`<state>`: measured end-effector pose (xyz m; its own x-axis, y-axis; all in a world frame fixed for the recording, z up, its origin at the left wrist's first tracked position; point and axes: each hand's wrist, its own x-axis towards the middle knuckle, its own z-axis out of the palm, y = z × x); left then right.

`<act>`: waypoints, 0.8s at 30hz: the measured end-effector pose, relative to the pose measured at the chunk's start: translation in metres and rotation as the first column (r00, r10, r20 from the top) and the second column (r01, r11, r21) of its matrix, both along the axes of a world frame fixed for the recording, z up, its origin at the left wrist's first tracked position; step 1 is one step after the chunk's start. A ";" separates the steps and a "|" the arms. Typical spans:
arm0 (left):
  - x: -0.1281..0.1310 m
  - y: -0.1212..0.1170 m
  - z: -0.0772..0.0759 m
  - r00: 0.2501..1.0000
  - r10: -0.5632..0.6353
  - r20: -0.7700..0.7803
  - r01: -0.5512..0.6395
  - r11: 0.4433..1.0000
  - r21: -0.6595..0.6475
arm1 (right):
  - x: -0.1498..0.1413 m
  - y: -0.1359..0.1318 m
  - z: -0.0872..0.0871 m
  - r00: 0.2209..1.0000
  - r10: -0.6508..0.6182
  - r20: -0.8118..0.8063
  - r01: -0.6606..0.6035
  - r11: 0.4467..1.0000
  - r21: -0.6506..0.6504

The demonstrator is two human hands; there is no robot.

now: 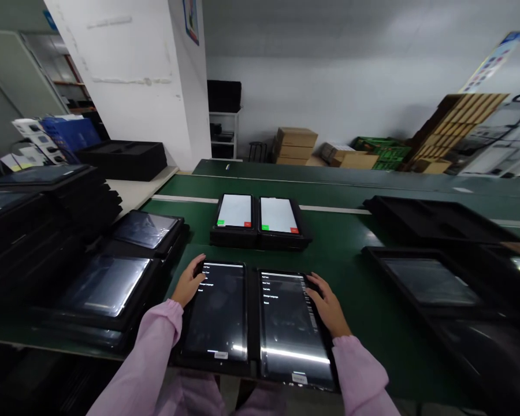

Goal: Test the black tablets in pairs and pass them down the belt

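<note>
Two dark tablets lie side by side in a black tray at the front of the green bench. The left tablet (219, 312) shows a short white menu on a black screen; my left hand (189, 284) rests on its left edge, fingers curled over the upper corner. My right hand (327, 305) lies on the right edge of the right tablet (290, 320), which shows the same kind of menu. Both sleeves are pink. Further back, two more tablets (257, 215) sit in a tray with white screens carrying a green and a red button.
Stacks of black trays with dark tablets (108, 286) stand at my left. More black trays (433, 283) lie at the right. A white pillar (134, 81) rises behind the left bench. Cardboard boxes (295, 144) and green crates (381, 151) line the far wall.
</note>
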<state>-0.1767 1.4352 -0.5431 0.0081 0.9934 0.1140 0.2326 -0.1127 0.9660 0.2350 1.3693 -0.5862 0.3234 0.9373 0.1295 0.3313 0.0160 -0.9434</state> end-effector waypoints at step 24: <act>0.008 -0.002 0.003 0.993 0.114 0.019 -0.114 0.993 -0.020 | 0.003 -0.006 0.006 0.996 -0.014 0.088 0.011 1.000 0.024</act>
